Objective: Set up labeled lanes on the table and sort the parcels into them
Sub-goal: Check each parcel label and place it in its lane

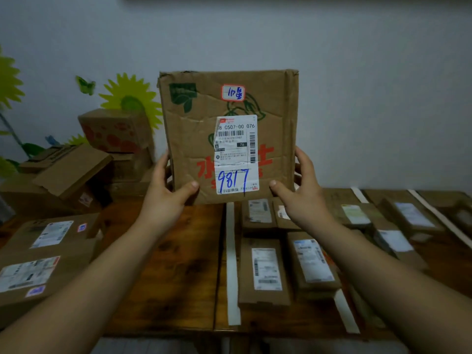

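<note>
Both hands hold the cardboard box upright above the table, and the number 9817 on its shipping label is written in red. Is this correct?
Not quite. In the head view, 9817 on the shipping label is written in blue, not red. The left hand and right hand do hold the cardboard box upright above the table.

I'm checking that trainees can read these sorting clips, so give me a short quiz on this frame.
1. True or false: the cardboard box lies flat on the table.
2. The number handwritten in blue on its shipping label is: A) 9817 B) 4302 C) 1156.
3. On which side of the leftmost white tape strip do the small narrow parcels lie?
Key: 1. False: the left hand and right hand hold it upright above the table. 2. A. 3. Its right.
</note>
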